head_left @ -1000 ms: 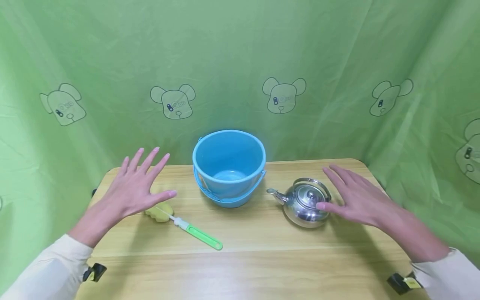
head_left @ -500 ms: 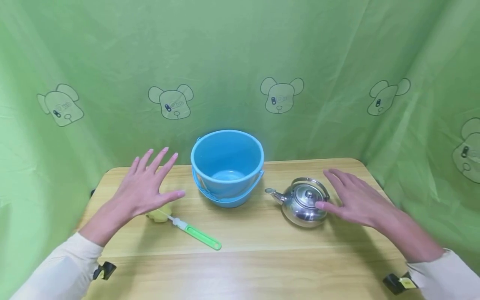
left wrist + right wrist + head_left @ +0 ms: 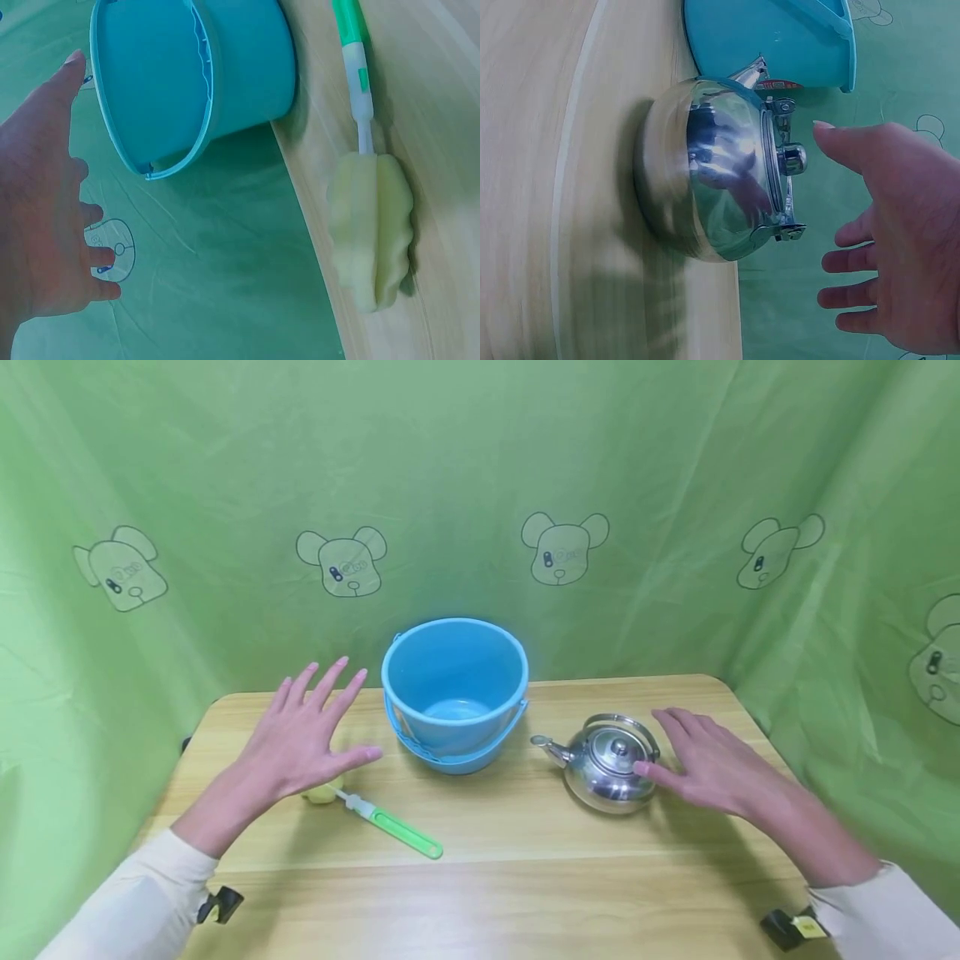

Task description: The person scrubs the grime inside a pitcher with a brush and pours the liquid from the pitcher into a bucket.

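left hand (image 3: 303, 747): released, fingers spread and straight, grasping nothing. i have it over the left part of the wooden table (image 3: 525, 902), above the sponge brush (image 3: 362, 807); the left wrist view shows hand and brush well apart.

right hand (image 3: 716, 768): also released, fingers extended, nothing in its grasp. it hovers at the right side of the kettle (image 3: 611, 781), thumb pointing left towards the lid knob (image 3: 619, 748). my right wrist view shows a small gap between thumb tip and knob.

kettle: polished metal, upright on the right half of the table, lid on, spout (image 3: 552, 751) aimed left, carrying handle arching on the far side of the lid. in the right wrist view i can make out reflections on its body.

brush: lying on the left half, pale yellow sponge end (image 3: 371, 232) far and left, green grip (image 3: 408, 835) near and right. in the head view the left hand hides part of the sponge.

bucket (image 3: 456, 664): blue, upright near the far edge, between brush and kettle, its bail hanging down the near side.

green curtain (image 3: 480, 460) behind, printed with bear heads (image 3: 351, 567). pale sleeves (image 3: 142, 893) on both arms.
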`<state>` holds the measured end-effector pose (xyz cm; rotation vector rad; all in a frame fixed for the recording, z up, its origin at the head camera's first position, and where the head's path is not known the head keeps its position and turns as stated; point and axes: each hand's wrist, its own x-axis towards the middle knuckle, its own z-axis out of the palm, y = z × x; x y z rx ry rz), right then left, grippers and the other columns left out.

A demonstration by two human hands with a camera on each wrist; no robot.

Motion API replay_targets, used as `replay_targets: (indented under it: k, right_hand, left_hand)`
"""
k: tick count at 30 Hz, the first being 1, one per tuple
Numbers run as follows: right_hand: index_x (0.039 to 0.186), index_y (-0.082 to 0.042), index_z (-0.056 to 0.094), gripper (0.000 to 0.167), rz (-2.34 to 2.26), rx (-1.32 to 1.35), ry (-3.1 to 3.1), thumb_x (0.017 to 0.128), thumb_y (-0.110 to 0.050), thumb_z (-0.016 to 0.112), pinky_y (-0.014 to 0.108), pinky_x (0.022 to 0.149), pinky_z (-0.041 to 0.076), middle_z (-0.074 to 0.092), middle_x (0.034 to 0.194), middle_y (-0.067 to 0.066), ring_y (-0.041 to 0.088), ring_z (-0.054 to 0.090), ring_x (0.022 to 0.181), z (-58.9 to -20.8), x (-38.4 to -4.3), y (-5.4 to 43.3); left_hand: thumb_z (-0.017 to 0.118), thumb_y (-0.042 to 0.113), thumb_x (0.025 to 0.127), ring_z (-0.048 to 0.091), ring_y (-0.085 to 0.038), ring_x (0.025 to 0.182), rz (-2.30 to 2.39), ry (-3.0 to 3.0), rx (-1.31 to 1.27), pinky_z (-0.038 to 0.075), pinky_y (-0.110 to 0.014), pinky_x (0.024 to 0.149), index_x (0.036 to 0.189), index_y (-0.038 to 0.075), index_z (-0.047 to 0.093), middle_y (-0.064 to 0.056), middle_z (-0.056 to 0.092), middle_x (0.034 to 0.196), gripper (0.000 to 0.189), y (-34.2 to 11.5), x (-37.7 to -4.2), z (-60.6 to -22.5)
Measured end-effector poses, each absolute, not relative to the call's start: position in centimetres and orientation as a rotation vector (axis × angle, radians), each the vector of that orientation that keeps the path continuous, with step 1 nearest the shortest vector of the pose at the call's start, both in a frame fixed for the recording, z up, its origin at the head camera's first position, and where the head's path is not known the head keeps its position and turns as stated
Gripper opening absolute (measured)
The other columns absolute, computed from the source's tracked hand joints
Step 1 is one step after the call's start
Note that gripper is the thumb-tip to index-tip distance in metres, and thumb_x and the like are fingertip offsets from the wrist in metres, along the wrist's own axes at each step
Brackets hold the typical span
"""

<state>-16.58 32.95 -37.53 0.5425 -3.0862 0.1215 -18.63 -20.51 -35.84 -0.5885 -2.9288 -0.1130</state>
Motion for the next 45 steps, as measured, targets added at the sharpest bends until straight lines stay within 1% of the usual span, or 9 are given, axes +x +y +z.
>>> replay_targets:
  k: [8,16,20,27,35,45]
  right_hand:
    - [0.154,0.012,0.033,0.095,0.152,0.519,-3.110,0.101,-0.064,0.052,0.073,0.110,0.038,0.041,0.152,0.040,0.060,0.045,0.135,-38.2,-16.4,33.1]
    - [0.150,0.014,0.037,0.089,0.201,0.492,-3.127,0.104,-0.061,0.048,0.072,0.111,0.039,0.044,0.148,0.042,0.060,0.046,0.134,-38.6,-16.5,33.2]
    - [0.148,0.015,0.040,0.087,0.220,0.495,-3.132,0.104,-0.059,0.049,0.071,0.109,0.041,0.046,0.145,0.043,0.060,0.049,0.132,-38.9,-16.6,33.1]
    - [0.142,0.016,0.046,0.079,0.248,0.511,-3.121,0.105,-0.053,0.052,0.069,0.103,0.047,0.054,0.136,0.041,0.057,0.056,0.123,-39.4,-16.8,33.1]
    - [0.141,0.014,0.048,0.067,0.286,0.501,-3.128,0.109,-0.044,0.046,0.069,0.105,0.046,0.054,0.138,0.040,0.057,0.055,0.126,-39.7,-17.0,33.1]
    - [0.137,0.016,0.049,0.059,0.322,0.490,-3.127,0.110,-0.036,0.045,0.070,0.103,0.047,0.054,0.136,0.042,0.060,0.056,0.124,-40.2,-17.1,33.2]
  left_hand:
    - [0.050,0.083,0.088,0.012,-0.045,0.161,-0.115,-2.892,-0.621,0.016,-0.068,0.127,0.167,0.031,0.013,-0.007,0.009,0.177,0.102,-19.7,-18.4,-35.9]
    - [0.053,0.082,0.087,0.013,-0.044,0.161,-0.115,-2.866,-0.660,0.015,-0.068,0.127,0.167,0.030,0.015,-0.007,0.010,0.177,0.103,-18.9,-18.2,-35.9]
    - [0.053,0.082,0.087,0.015,-0.044,0.161,-0.117,-2.857,-0.684,0.014,-0.067,0.128,0.167,0.030,0.014,-0.008,0.010,0.177,0.103,-18.5,-18.1,-36.0]
    - [0.053,0.083,0.087,0.015,-0.042,0.161,-0.145,-2.844,-0.711,0.014,-0.065,0.128,0.167,0.032,0.012,-0.006,0.009,0.177,0.104,-17.6,-17.8,-35.9]
    - [0.053,0.083,0.087,0.016,-0.042,0.161,-0.155,-2.820,-0.748,0.016,-0.064,0.128,0.167,0.031,0.012,-0.007,0.011,0.176,0.104,-16.8,-17.7,-36.1]
    - [0.051,0.085,0.087,0.016,-0.040,0.161,-0.136,-2.797,-0.791,0.017,-0.063,0.129,0.167,0.031,0.011,-0.005,0.011,0.177,0.105,-15.3,-17.6,-36.0]
